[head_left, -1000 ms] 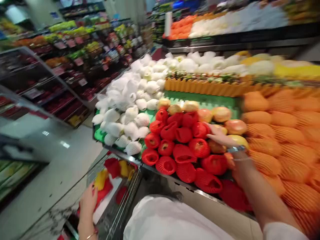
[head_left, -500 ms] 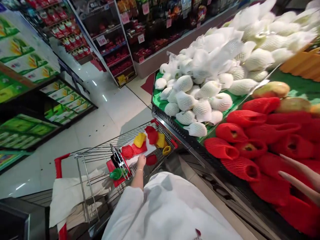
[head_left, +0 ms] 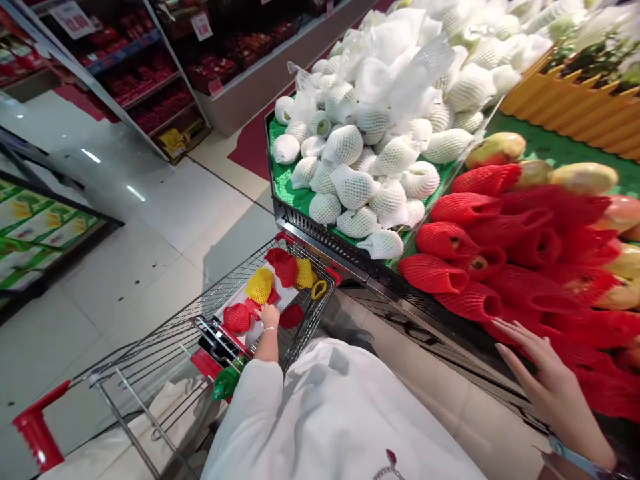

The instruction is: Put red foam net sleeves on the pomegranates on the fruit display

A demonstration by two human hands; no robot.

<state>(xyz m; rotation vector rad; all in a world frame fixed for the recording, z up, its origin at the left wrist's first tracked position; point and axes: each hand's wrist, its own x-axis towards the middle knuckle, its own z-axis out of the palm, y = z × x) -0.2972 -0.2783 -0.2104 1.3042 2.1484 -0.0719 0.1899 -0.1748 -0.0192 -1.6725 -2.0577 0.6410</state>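
Observation:
My left hand [head_left: 270, 316] is inside the shopping cart [head_left: 311, 328], its fingers closed at a crumpled red foam net [head_left: 253, 308]. Close by lie another red-netted piece [head_left: 237, 318], a yellow foam net [head_left: 259, 285] and a darker red net [head_left: 281, 265]; what the nets contain is hidden. My right hand [head_left: 553, 373] is open and holds nothing. Its fingers are stretched towards the front edge of a pile of mangoes in red foam nets [head_left: 440, 274], with the fingertips at the nearest ones.
White-netted fruit [head_left: 355, 185] is heaped on the green-lined stand [head_left: 283, 175]. Bare mangoes [head_left: 584, 179] lie behind the red nets, near an orange picket fence [head_left: 570, 107]. A green bottle [head_left: 226, 383] sits in the cart, and its red handle [head_left: 40, 427] is at lower left.
The view has turned right and the cart appears further left. My right hand has come further into view beside the red nets. My left hand has shifted onto the red net near the yellow one.

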